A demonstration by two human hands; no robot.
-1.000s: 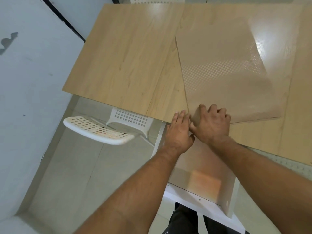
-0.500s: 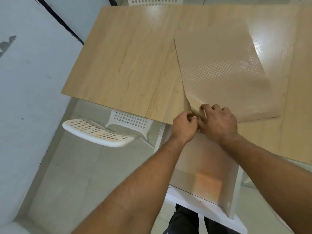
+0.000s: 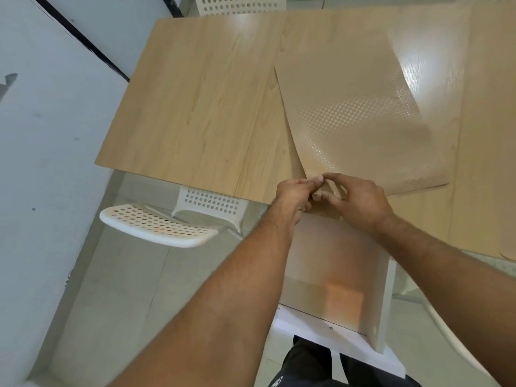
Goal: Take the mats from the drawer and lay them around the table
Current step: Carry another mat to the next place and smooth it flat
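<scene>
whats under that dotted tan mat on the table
At the lifted near corner, pinched by left hand and right hand, another tan sheet seems to show beneath the dotted tan mat. Elsewhere the mat hides whatever lies on the light wooden table.

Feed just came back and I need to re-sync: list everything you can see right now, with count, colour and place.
table: one, light wood, fills the upper view.
mats: one stack, sheet count unclear, tan with a dot pattern, on the table's near right part, near-left corner lifted.
drawer: one, white, pulled open below the table's near edge.
near chair: one, white perforated, left, partly under the table.
far chair: one, white perforated, at the table's far edge.
floor: pale grey tiles.
left hand: fingers pinch the mats' lifted corner.
right hand: fingers pinch the same corner.
</scene>
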